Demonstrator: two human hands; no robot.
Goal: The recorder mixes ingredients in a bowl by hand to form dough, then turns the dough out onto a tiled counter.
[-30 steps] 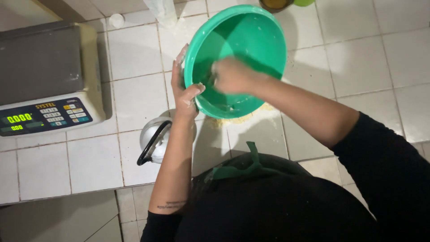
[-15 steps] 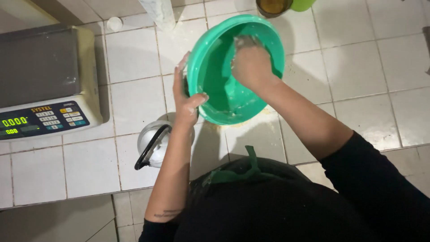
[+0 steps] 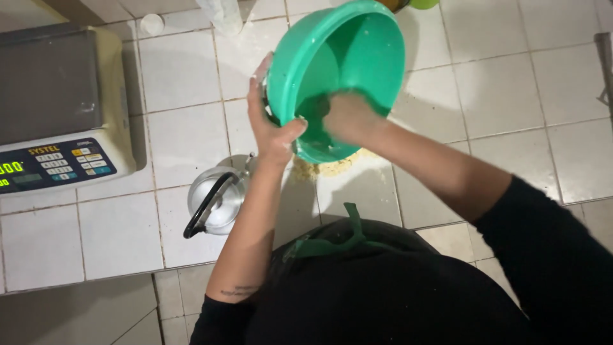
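A green plastic bowl [image 3: 357, 51] is tilted steeply toward me over the white tiled counter [image 3: 185, 76]. My left hand [image 3: 271, 124] grips its left rim, thumb inside. My right hand [image 3: 345, 118] is inside the bowl near its lower edge, fingers curled against the wet inner wall; what it holds is unclear. A pale yellowish crumbly heap [image 3: 329, 167] lies on the tiles right under the bowl's low edge.
A digital scale [image 3: 57, 108] with a steel platform sits at the left. A small metal kettle with a black handle [image 3: 214, 201] stands by my left forearm. A white cap [image 3: 152, 24] and a clear container [image 3: 220, 14] are at the back.
The bowl has tipped up more steeply toward me. My right hand has slid from the bowl's upper inside down to its lower edge. More crumbly mix shows on the tiles.
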